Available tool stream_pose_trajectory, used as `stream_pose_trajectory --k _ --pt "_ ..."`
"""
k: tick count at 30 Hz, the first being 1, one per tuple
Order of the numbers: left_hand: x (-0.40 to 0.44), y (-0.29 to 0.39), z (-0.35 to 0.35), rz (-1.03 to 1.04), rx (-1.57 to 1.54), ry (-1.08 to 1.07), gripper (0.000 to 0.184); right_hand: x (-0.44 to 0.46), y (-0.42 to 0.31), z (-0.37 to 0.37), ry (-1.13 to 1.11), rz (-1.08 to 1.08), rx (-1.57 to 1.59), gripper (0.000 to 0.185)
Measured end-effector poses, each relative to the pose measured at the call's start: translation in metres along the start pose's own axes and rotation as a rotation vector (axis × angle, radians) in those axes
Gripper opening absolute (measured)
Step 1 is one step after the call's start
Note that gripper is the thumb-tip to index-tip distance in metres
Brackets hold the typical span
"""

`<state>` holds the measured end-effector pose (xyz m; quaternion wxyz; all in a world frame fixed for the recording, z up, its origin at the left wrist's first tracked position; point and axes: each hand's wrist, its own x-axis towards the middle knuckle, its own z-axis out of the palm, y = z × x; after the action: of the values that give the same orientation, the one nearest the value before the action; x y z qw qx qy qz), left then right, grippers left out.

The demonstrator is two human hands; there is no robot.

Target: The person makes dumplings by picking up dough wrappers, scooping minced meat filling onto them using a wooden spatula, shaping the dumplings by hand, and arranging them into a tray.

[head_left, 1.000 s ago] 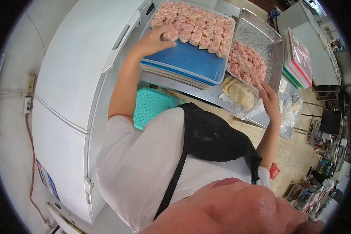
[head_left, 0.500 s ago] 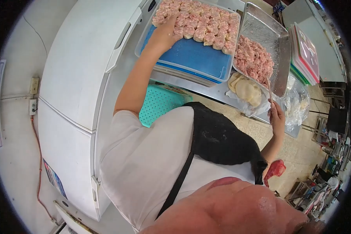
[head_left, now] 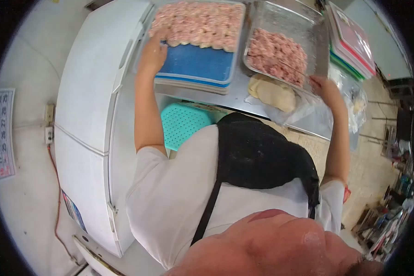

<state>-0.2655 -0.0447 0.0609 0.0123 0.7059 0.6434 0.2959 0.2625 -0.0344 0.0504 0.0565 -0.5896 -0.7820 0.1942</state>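
Note:
My left hand (head_left: pixel 154 56) is at the left end of the front row of open-topped meat dumplings (head_left: pixel 200 25), fingers closed around a dumpling that they largely cover. The dumplings stand in tight rows in a clear plastic tray (head_left: pixel 195 77) with a blue base. My right hand (head_left: pixel 324 89) grips a thin stick-like spatula (head_left: pixel 287 67), its far end in the pink minced meat (head_left: pixel 278 53). That meat lies heaped in the near part of a metal pan (head_left: pixel 321 48). Round pale dough wrappers (head_left: pixel 276 94) lie on plastic in front of the pan.
More trays are stacked under the dumpling tray. Coloured lids or boards (head_left: pixel 352 39) stand right of the pan, near a clear plastic bag (head_left: pixel 354 99). A white refrigerator (head_left: pixel 89 96) stands at my left. A turquoise perforated stool (head_left: pixel 186 124) is below the table edge.
The view has shifted, moving the table's contents left. My right hand has come up closer to the pan, and the spatula now lies flatter across the meat. My left hand stays at the front dumpling row.

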Motion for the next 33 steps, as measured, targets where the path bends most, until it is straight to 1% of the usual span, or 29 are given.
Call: stream_pose_trajectory --k 1,2,4,5,6,7,9,10,11,13,14,17,19,20,22,23,24,27,28,29,31,32,33 --pt "-0.003 0.016 -0.001 0.03 0.024 0.058 0.047 0.005 0.018 -0.011 0.009 -0.056 -0.164 0.032" --pt "-0.005 0.033 -0.003 0.058 0.049 0.118 0.043 0.01 0.025 -0.025 -0.01 -0.045 -0.222 0.031" --pt "-0.011 0.096 -0.008 0.084 -0.081 0.095 0.037 0.019 0.028 -0.045 -0.058 -0.033 -0.338 0.031" --pt "-0.013 0.124 -0.002 0.09 -0.143 0.085 0.033 0.024 0.034 -0.041 0.061 -0.108 -0.406 0.028" --pt "-0.015 0.139 0.015 0.163 -0.198 0.048 0.03 0.029 0.039 -0.031 0.181 -0.187 -0.472 0.025" --pt "-0.021 0.153 0.034 0.233 -0.251 0.012 0.026 0.034 0.042 -0.011 0.136 -0.242 -0.524 0.021" --pt "-0.032 0.197 0.069 0.237 -0.418 -0.127 0.02 0.029 0.03 0.035 0.067 -0.361 -0.682 0.016" --pt "-0.039 0.206 0.09 0.256 -0.458 -0.198 0.018 0.015 0.012 0.029 0.086 -0.434 -0.613 0.016" --pt "-0.047 0.21 0.114 0.271 -0.5 -0.264 0.017 0.012 0.012 0.018 0.089 -0.432 -0.592 0.016" --pt "-0.062 0.216 0.153 0.25 -0.485 -0.387 0.017 0.008 0.013 -0.007 0.087 -0.431 -0.547 0.015" --pt "-0.069 0.218 0.168 0.236 -0.475 -0.447 0.018 0.009 0.005 -0.034 0.025 -0.383 -0.582 0.016" --pt "-0.089 0.22 0.203 0.238 -0.354 -0.346 0.021 0.038 0.011 -0.038 0.134 -0.423 -0.472 0.019" --pt "-0.094 0.221 0.214 0.199 -0.28 -0.272 0.02 0.062 0.017 -0.009 0.15 -0.472 -0.418 0.021" --pt "-0.095 0.223 0.218 0.181 -0.245 -0.236 0.02 0.067 0.021 0.011 0.157 -0.494 -0.392 0.022" --pt "-0.086 0.222 0.209 0.132 -0.29 -0.366 0.019 0.062 0.029 0.058 0.115 -0.535 -0.27 0.026" --pt "-0.081 0.221 0.203 0.104 -0.312 -0.428 0.019 0.061 0.031 0.07 0.093 -0.558 -0.209 0.028" --pt "-0.077 0.219 0.199 0.13 -0.308 -0.395 0.019 0.06 0.033 0.065 0.09 -0.553 -0.214 0.027" --pt "-0.065 0.219 0.19 0.221 -0.283 -0.296 0.022 0.063 0.034 0.021 0.088 -0.529 -0.232 0.024" --pt "-0.062 0.222 0.188 0.255 -0.268 -0.261 0.023 0.065 0.033 0.009 0.177 -0.582 -0.206 0.028" --pt "-0.06 0.224 0.187 0.29 -0.253 -0.226 0.024 0.065 0.032 0.011 0.132 -0.55 -0.205 0.03" --pt "-0.054 0.224 0.186 0.296 -0.243 -0.293 0.024 0.063 0.029 0.023 0.043 -0.48 -0.205 0.034" --pt "-0.051 0.223 0.186 0.302 -0.24 -0.325 0.024 0.059 0.033 0.039 -0.041 -0.516 -0.197 0.039" --pt "-0.051 0.223 0.185 0.279 -0.247 -0.342 0.024 0.049 0.029 0.044 -0.01 -0.497 -0.153 0.038"
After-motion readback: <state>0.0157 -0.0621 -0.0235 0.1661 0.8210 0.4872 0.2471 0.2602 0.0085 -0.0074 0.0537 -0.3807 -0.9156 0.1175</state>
